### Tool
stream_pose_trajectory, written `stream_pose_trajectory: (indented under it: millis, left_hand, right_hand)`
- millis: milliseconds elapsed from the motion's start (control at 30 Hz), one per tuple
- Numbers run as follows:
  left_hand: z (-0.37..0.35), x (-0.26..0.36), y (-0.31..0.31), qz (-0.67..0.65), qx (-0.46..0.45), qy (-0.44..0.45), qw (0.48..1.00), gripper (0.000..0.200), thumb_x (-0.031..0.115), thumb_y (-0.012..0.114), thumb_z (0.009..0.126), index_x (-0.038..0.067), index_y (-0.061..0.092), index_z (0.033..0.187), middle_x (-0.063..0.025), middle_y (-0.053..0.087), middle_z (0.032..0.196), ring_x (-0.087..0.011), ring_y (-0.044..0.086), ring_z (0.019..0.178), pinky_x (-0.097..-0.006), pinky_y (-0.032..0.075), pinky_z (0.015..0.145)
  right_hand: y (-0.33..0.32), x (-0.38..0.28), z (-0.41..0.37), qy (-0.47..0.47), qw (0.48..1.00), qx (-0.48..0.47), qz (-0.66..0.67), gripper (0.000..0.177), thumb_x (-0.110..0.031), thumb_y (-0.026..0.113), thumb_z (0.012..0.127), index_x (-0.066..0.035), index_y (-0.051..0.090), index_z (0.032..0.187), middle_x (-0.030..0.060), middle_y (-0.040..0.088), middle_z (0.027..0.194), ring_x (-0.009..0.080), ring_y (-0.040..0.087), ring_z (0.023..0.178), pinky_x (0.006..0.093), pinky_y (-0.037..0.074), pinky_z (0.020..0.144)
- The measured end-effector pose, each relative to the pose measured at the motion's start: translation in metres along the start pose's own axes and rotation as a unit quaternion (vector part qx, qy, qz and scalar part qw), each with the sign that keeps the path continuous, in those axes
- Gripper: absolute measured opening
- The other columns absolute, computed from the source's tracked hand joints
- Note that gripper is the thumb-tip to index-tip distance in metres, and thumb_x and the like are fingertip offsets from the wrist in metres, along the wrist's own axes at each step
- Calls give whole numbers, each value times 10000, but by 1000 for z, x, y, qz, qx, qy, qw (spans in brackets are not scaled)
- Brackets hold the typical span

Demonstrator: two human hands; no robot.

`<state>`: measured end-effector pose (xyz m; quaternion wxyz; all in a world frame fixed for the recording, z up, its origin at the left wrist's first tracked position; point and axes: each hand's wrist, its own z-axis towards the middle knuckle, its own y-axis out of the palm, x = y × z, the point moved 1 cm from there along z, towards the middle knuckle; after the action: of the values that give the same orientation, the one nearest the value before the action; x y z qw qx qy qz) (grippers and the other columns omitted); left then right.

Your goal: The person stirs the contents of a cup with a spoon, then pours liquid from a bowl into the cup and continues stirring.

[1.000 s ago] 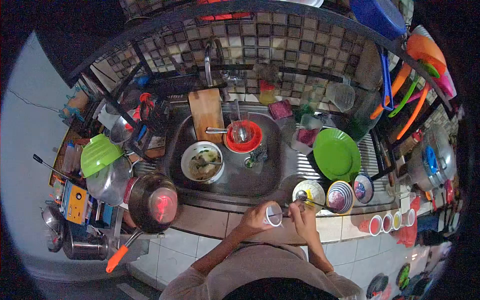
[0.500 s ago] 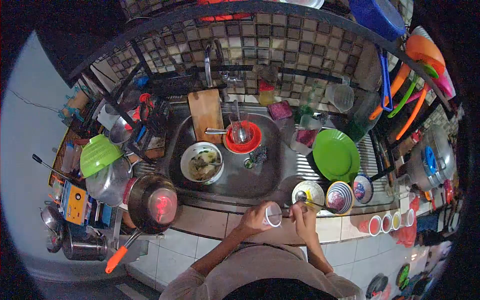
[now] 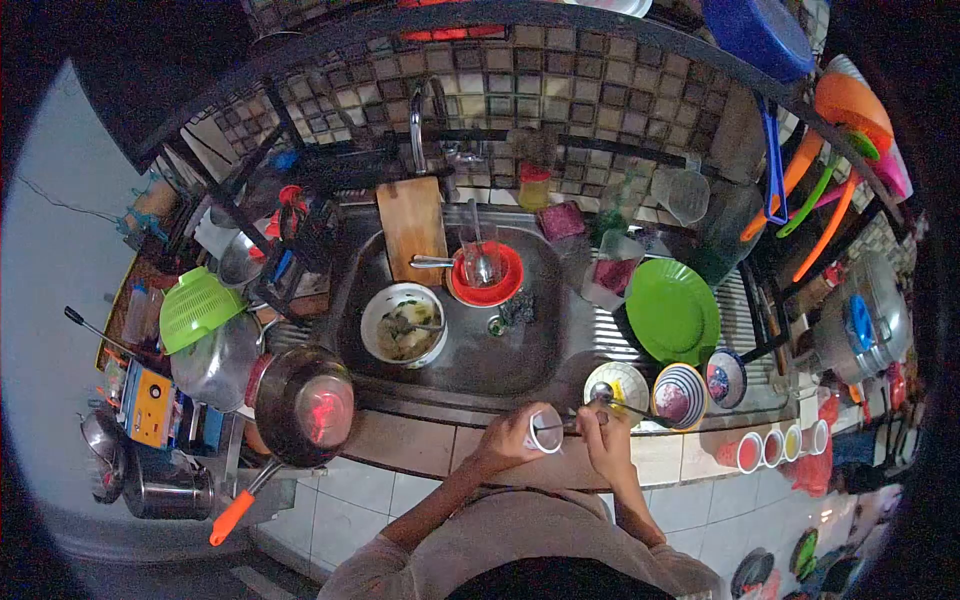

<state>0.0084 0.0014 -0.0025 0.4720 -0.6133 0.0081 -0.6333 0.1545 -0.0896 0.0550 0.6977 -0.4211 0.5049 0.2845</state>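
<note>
My left hand [image 3: 508, 440] is wrapped around a small white cup [image 3: 546, 432], its mouth tipped toward me. Close on the right, my right hand [image 3: 605, 440] pinches a thin dark utensil whose far end reaches into the cup; its tip is hidden. Just beyond the right hand sits a white bowl [image 3: 632, 374] with something yellow in it and a spoon [image 3: 601, 391] resting inside. Beside it, a striped bowl [image 3: 688, 378] holds pinkish contents. Farther right stands a small bowl [image 3: 726, 366] with a blue and purple inside.
Several small cups [image 3: 747, 453] line the counter edge at right. A green plate [image 3: 674, 310] lies on the drainboard. The sink [image 3: 540, 365] holds a bowl of food scraps [image 3: 403, 335], a red bowl [image 3: 510, 285] and a cutting board [image 3: 412, 220]. A pan [image 3: 290, 390] juts out at left.
The utensil in my right hand has moved left, its end now inside the cup. My left hand stays in nearly the same place.
</note>
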Motion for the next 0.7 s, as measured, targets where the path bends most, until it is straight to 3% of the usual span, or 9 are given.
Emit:
stream_pose_trajectory:
  millis: [100,200,500,600,700]
  left_hand:
    - [1,0,-1,15,-32,-28,999,700,242,744,558,51,381,1125,-155,547,981,-324,559,854,-380,470,687]
    - [1,-3,2,-11,-32,-18,999,690,255,741,561,56,389,1121,-148,542,997,-316,561,851,-379,471,682]
    - [1,0,1,18,15,25,999,696,252,746,551,60,396,1120,-133,533,1025,-313,561,857,-382,471,688]
    - [0,-1,1,2,-1,-3,1000,696,243,743,553,64,391,1125,-131,529,1033,-314,556,865,-380,465,696]
    - [1,3,-1,14,-1,1,1000,695,226,738,554,63,382,1129,-133,531,1023,-313,550,873,-381,456,702]
  right_hand:
    - [-1,0,1,-26,998,-31,-37,268,-152,449,848,6,515,641,77,530,566,168,509,509,277,392,499]
    - [0,-5,1,18,1000,-8,16,280,-153,442,851,4,513,630,81,524,557,174,503,503,285,389,497]
    - [-2,-8,3,-40,998,-13,-53,274,-146,437,854,-1,509,634,65,504,550,156,477,496,279,371,490]
    - [2,-3,0,9,999,13,50,267,-141,443,851,7,511,639,76,509,555,167,488,509,286,376,494]
    - [2,-8,0,1,1000,-4,-11,265,-137,437,853,7,511,643,76,504,558,164,490,520,288,380,500]
